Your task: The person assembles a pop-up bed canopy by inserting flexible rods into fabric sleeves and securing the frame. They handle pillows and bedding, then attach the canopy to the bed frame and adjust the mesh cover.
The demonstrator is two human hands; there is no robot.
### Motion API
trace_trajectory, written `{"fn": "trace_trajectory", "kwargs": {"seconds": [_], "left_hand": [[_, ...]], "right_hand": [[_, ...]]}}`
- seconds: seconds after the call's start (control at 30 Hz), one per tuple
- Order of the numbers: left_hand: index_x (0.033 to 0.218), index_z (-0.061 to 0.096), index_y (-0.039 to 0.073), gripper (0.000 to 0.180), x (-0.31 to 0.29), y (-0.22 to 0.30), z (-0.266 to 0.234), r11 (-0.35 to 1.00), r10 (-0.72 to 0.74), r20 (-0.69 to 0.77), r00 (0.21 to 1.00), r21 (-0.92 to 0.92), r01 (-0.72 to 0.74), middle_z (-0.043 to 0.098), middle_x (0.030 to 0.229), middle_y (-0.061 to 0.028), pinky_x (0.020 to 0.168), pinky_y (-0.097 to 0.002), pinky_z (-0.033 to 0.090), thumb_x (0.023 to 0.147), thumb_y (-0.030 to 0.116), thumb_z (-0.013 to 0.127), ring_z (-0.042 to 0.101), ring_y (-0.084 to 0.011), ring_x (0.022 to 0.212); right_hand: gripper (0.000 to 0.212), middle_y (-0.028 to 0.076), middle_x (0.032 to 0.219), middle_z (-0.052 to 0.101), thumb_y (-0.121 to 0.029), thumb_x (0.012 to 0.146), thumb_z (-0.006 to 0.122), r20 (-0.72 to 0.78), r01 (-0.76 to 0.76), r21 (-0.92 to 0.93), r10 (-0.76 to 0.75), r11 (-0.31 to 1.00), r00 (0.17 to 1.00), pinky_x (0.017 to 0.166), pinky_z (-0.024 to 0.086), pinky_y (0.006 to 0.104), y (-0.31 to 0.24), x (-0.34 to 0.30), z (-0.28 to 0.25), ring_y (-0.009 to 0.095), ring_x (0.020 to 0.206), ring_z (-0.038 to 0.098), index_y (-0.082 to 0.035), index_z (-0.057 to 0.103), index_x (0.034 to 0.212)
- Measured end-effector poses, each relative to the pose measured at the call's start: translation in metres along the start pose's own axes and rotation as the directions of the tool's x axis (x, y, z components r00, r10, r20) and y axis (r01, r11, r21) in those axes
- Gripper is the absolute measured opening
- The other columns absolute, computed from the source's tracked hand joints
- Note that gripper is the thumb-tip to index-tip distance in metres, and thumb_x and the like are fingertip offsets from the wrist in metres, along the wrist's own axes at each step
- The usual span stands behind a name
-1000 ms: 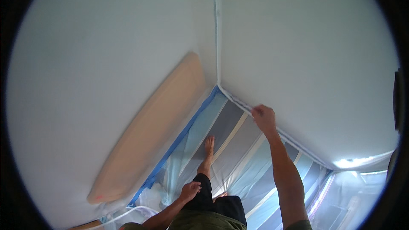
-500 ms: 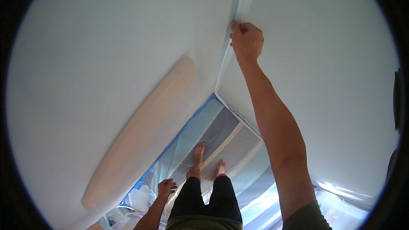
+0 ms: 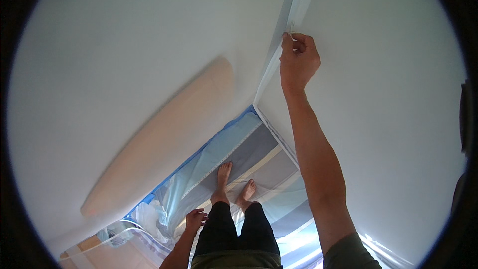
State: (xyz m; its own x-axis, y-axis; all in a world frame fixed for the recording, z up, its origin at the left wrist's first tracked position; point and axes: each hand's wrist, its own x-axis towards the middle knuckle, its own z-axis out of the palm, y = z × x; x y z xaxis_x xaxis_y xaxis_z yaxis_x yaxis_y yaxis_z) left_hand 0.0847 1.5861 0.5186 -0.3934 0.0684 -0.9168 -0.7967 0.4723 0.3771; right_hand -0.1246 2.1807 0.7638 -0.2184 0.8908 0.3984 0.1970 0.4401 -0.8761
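Observation:
My right arm reaches up along the corner where two pale walls meet. At the corner strip (image 3: 291, 12), my right hand (image 3: 300, 62) is closed in a pinch. A small white hook-like piece (image 3: 293, 30) sticks out above its thumb and forefinger; the rest of it is hidden by the fingers. My left hand (image 3: 195, 220) hangs low beside my left thigh, fingers loosely bent and apart, with nothing in it. Both bare feet (image 3: 224, 172) stand on a striped bedsheet (image 3: 249, 152) in grey, pale blue and cream.
A long, light wood-coloured curved panel (image 3: 164, 132) stands along the left wall. Blue edging (image 3: 199, 150) borders the bedding there. Sheer white netting (image 3: 149, 241) with a pale rim gathers at the lower left. Dark objects (image 3: 466, 117) show at the right rim.
The white piece in my right hand now shows more clearly above the fingertips. My feet have shifted, the right one turning outward. The view has swung, bringing more netting in at lower left.

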Motion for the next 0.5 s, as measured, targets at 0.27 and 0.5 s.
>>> {"fn": "trace_trajectory", "kwargs": {"seconds": [0.27, 0.5], "left_hand": [[0.135, 0.061, 0.000, 0.038, 0.003, -0.021, 0.012, 0.994, 0.026, 0.041, 0.999, -0.107, -0.021, 0.075, 0.100, -0.0108, 0.064, -0.0297, 0.058, 0.099, 0.013, 0.062, 0.072, -0.0170, 0.083], [0.135, 0.061, 0.002, 0.039, -0.004, -0.010, 0.016, 0.999, -0.019, -0.056, 0.998, -0.037, 0.017, 0.075, 0.108, -0.0146, 0.070, -0.0362, 0.059, 0.099, 0.014, 0.065, 0.075, -0.0236, 0.088]], "right_hand": [[0.014, 0.008, 0.072, 0.074, -0.015, 0.090, 0.076, 0.034, 0.082, 0.165, -0.089, 0.983, 0.995, 0.065, 0.055, 0.0324, 0.014, 0.014, 0.014, 0.017, 0.063, 0.069, -0.003, 0.070, 0.086], [0.022, 0.005, 0.068, 0.071, -0.017, 0.098, 0.068, 0.213, 0.098, 0.352, -0.182, 0.931, 0.960, 0.054, 0.054, 0.0282, 0.021, 0.021, 0.003, 0.011, 0.059, 0.066, -0.002, 0.068, 0.082]]}}
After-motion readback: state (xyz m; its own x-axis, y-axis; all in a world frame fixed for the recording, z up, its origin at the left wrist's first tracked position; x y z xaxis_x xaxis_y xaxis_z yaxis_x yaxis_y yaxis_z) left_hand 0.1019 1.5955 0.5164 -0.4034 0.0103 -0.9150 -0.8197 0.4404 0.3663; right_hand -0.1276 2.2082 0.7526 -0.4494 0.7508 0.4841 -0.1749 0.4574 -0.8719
